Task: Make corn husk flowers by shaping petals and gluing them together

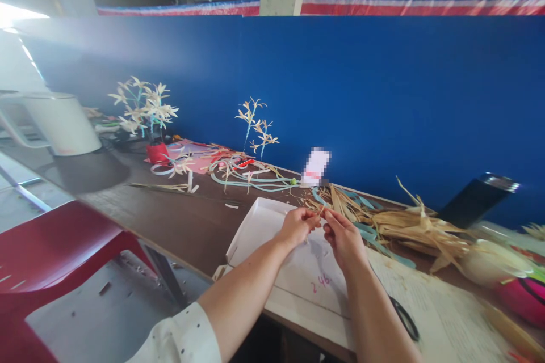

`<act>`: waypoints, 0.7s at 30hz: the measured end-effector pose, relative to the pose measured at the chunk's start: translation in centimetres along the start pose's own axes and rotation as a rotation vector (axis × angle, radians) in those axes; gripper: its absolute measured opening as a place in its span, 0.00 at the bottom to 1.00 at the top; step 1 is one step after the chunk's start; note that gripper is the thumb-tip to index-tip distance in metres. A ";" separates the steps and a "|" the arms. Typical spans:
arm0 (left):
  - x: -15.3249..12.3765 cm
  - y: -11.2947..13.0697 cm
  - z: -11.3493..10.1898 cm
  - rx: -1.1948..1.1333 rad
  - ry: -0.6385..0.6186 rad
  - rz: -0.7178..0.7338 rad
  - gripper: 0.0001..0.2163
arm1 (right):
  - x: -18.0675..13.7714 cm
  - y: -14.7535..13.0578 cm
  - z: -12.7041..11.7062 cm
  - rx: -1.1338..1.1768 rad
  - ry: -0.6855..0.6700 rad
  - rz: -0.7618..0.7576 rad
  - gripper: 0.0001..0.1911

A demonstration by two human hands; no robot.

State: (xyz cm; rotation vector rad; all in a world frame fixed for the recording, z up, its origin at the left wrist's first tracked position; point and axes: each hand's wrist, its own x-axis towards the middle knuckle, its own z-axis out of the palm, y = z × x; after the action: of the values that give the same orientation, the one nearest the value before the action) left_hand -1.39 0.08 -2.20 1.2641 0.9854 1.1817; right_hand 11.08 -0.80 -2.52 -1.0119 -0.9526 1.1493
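Over a white cardboard box lid (289, 286) on the table, my two hands are close together. The fingertips of my left hand (299, 223) are closed in a pinch. My right hand (344, 236) pinches too, its thumb and forefinger meeting near the left fingertips. Between them is a small, thin, straw-coloured strip (322, 211), too small to make out fully. Just beyond my right hand lies a heap of dried corn husks (409, 227) with pale blue strips among it.
Husk flowers stand in a red pot (157, 152), and flower stems (251, 125) rise by the blue partition (383, 91). A white jug (63, 125) is at the left, a dark tumbler (474, 198) at the right. Scissors (404, 317) lie beside my right forearm. A red chair (63, 244) stands left.
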 end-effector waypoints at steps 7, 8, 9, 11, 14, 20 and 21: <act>-0.3 0.1 0.1 0.057 -0.051 -0.010 0.09 | 0.1 0.1 0.0 0.018 0.020 -0.015 0.17; -0.3 0.1 0.1 0.066 -0.057 -0.009 0.10 | 0.2 0.2 0.0 0.019 0.038 -0.025 0.17; -0.3 0.1 0.1 0.069 -0.063 -0.008 0.10 | 0.3 0.2 -0.1 0.018 0.052 -0.037 0.18; -0.4 0.1 0.1 0.061 -0.070 -0.006 0.10 | 0.3 0.2 -0.1 0.010 0.062 -0.058 0.18; -0.3 0.3 0.1 0.053 -0.053 0.009 0.10 | 0.0 -0.1 0.0 -0.011 0.035 -0.047 0.20; 0.5 0.5 -1.0 0.037 0.239 0.032 0.08 | 0.0 -0.7 -0.1 -0.025 0.206 -0.094 0.31; 0.8 0.5 -1.3 0.038 0.323 0.027 0.08 | 0.1 -0.7 -0.3 -0.029 0.281 -0.125 0.30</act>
State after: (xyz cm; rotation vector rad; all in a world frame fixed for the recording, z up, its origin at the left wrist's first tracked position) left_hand -2.58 1.01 -1.80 1.1394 1.2336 1.4236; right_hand 11.55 -0.77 -1.93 -1.0891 -0.7970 0.8646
